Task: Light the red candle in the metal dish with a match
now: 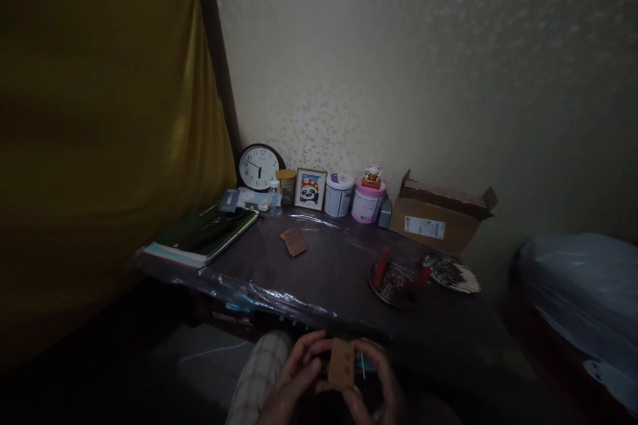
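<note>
A small brown rectangular block (342,364) with round marks on its face is held upright over my lap, just off the table's front edge. My right hand (379,378) grips its right side between thumb and fingers. On the other side, my left hand (298,375) has its fingers curled up to the block's left edge; their tips are partly behind it. A thin white stick (363,366) shows beside the right fingers; what supports it is unclear. Several flat brown pieces (294,242) of similar colour lie together on the dark table (329,265).
On the right are a plate with red candles (381,267) and a dish of used-looking matchsticks (451,273). A clock (259,167), a framed panda picture (310,189), tins (339,196) and a cardboard box (438,216) line the wall. Books (199,239) lie left.
</note>
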`<action>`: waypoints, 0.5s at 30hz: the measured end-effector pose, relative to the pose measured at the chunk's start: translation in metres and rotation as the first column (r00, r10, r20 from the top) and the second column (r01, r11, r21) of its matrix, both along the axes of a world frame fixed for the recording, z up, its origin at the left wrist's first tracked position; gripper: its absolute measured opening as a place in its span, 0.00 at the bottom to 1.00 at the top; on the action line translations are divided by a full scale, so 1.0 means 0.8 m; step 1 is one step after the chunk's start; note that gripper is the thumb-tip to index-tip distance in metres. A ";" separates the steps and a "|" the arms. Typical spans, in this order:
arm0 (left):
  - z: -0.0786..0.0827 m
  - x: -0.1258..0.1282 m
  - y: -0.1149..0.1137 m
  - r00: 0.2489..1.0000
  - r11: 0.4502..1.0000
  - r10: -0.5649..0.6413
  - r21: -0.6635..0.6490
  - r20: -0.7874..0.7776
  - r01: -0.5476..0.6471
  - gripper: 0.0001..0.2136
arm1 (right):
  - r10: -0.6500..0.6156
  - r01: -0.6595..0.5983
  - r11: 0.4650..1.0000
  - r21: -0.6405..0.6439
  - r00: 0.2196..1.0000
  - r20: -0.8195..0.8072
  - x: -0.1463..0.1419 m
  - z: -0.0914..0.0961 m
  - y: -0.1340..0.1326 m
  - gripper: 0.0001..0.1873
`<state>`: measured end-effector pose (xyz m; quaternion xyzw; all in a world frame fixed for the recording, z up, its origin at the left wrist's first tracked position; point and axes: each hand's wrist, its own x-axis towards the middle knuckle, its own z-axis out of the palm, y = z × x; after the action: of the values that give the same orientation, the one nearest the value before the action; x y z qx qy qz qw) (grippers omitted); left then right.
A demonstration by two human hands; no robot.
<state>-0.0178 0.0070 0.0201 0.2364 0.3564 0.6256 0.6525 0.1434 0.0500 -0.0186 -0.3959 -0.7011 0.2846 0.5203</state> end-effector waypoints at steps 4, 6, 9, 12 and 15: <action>0.004 -0.003 -0.004 0.991 0.993 -0.016 0.113 -0.135 0.032 0.18 | -0.008 0.008 0.999 -0.031 1.000 -0.016 0.003 -0.001 0.000 0.20; 0.000 0.001 -0.006 0.988 0.980 -0.061 0.179 -0.140 0.086 0.21 | -0.001 -0.001 0.999 -0.041 0.999 -0.035 0.001 -0.002 -0.001 0.20; -0.010 0.007 -0.005 0.980 0.967 -0.033 0.241 -0.198 0.082 0.24 | 0.002 -0.003 0.999 -0.039 0.999 -0.041 -0.001 -0.004 -0.002 0.20; -0.016 0.007 -0.004 0.962 0.967 0.018 0.248 -0.272 0.052 0.22 | -0.011 0.011 0.999 -0.035 1.000 -0.024 -0.001 -0.005 -0.003 0.20; -0.015 0.002 -0.004 0.945 0.966 -0.009 0.240 -0.326 0.092 0.21 | -0.003 0.002 0.998 -0.055 1.000 -0.019 0.000 -0.005 -0.003 0.21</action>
<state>-0.0165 0.0040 0.0080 0.4255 0.3697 0.6015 0.5662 0.1432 0.0472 -0.0229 -0.4083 -0.6874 0.3069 0.5163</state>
